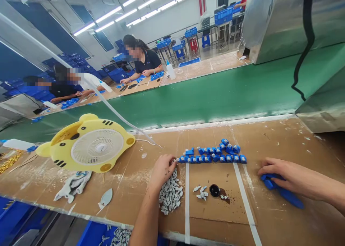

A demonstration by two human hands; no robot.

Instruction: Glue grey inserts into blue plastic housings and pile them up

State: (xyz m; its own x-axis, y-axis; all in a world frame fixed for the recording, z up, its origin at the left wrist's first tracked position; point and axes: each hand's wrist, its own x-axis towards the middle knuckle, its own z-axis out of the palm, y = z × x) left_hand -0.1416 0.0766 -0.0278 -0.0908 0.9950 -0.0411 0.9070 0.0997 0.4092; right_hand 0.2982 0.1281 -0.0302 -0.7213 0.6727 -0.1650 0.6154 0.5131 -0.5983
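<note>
Bare and reaching in from the table edge, the person's left forearm lies nearest, left of a small black cup. From where I stand the cup looks dark and glossy inside; a brown stain and some white bits spread just beside it on the right. Loose grey pieces sit close on its left, and a grey heap lies farther left, beside the forearm.

Beyond the cup, blue pieces stand in a row, with more grouped behind. At the row's left end is the left hand, fingers bent and tips close together at the last piece; I can't tell whether they grip it. Well right of the cup, the right hand is curled closed around a long blue object.

Down and left of the cup, below the table edge, a blue bin holds grey pieces. Far left of it a white bottle with a blue cap lies on its side; what's inside I can't make out. Another bottle stands well beyond the cup, across the green belt.
</note>
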